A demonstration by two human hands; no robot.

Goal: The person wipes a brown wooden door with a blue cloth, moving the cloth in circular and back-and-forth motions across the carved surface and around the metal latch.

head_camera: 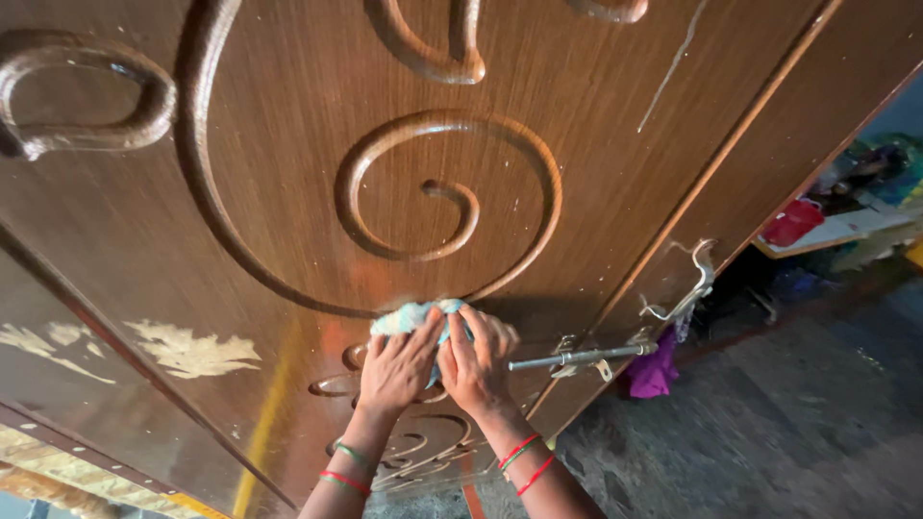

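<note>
A: How was the cloth (415, 317) placed against the grip?

B: It was pressed flat on the brown wooden door (596, 154), just under the big carved spiral (447, 187). Going from the left, the left hand (399, 367) was laid over its lower left part with fingers spread; the right hand (479, 360) was curled over its right edge. Both were clamped on it, neither nearer than the other.

A: And its long axis?

B: It was bunched, so none could be told; it lay above the wrists, towards the fingertips.

A: How did it look?

B: Pale blue and white, crumpled, mostly hidden. Further right, a metal sliding bolt (577, 358) was seen close beside the right hand.
</note>
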